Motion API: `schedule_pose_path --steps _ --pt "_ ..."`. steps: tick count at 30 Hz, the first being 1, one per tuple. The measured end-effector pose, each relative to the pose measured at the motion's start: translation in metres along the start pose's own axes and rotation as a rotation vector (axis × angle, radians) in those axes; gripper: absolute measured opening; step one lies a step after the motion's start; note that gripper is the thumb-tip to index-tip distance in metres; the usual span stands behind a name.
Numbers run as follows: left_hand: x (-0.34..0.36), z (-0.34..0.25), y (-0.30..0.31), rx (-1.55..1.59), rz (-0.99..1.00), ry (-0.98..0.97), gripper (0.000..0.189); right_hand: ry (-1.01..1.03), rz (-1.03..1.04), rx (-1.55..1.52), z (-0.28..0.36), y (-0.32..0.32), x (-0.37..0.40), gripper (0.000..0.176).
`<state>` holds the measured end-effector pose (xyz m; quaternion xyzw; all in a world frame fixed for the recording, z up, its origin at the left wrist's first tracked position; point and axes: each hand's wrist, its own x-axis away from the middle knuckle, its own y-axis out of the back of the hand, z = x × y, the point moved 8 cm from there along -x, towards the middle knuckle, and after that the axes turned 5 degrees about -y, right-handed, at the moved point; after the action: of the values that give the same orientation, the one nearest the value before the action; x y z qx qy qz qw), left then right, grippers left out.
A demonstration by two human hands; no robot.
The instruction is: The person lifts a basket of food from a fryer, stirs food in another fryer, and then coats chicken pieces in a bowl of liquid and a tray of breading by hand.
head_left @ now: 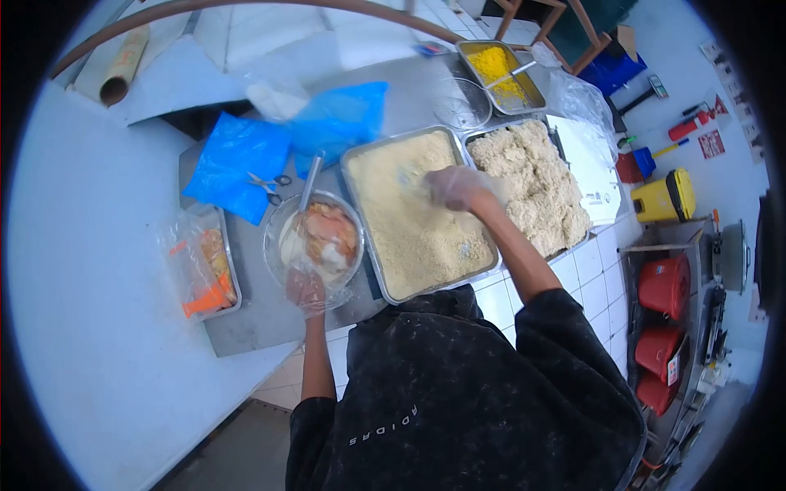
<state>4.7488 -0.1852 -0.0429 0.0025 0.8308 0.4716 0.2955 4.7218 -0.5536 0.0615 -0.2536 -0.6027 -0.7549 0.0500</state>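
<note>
My left hand [305, 290], in a clear plastic glove, is at the near rim of a round bowl [358, 237]. The glove's plastic hides how its fingers lie. Inside the bowl are pale pink and orange raw meat pieces [329, 231] in a whitish liquid, and a metal-handled utensil [312, 182] leans over the far rim. My right hand [457, 188], also gloved, is over a metal tray [354, 176] of fine pale crumbs [409, 237]. Motion smears its fingers, and I cannot make out anything in them.
Right of the crumbs stands a tray of lumpy, coarser crumbs [528, 176]; behind it, a tray of yellow shreds [491, 64]. Scissors [268, 182] lie on a blue plastic bag [237, 164]. A tray [235, 278] with bagged orange-and-white items sits left. Red buckets [661, 286] stand on a shelf.
</note>
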Motion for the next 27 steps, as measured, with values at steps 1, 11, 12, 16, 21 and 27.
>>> schedule_pose_path --steps 1,11,12,16,21,27 --pt "0.002 0.002 -0.001 -0.015 0.008 0.002 0.030 -0.032 -0.002 -0.025 0.002 0.015 0.014 0.028" --pt "0.004 0.009 -0.003 -0.077 0.076 0.156 0.029 -0.036 -0.239 -0.317 -0.052 0.079 0.039 0.045" --pt "0.005 0.009 -0.003 -0.042 0.077 0.176 0.028 -0.068 -0.236 -0.367 -0.056 0.087 0.042 0.045" --pt "0.004 0.012 -0.008 -0.052 0.094 0.181 0.026 -0.144 -0.320 -0.392 -0.095 0.109 0.041 0.045" --pt "0.003 0.005 -0.001 -0.107 -0.020 0.081 0.023 -0.212 -0.375 -0.297 -0.160 0.107 0.006 0.046" --pt "0.000 0.008 -0.002 -0.138 0.087 0.191 0.024 -0.071 -0.336 -0.398 -0.238 0.077 -0.057 0.045"
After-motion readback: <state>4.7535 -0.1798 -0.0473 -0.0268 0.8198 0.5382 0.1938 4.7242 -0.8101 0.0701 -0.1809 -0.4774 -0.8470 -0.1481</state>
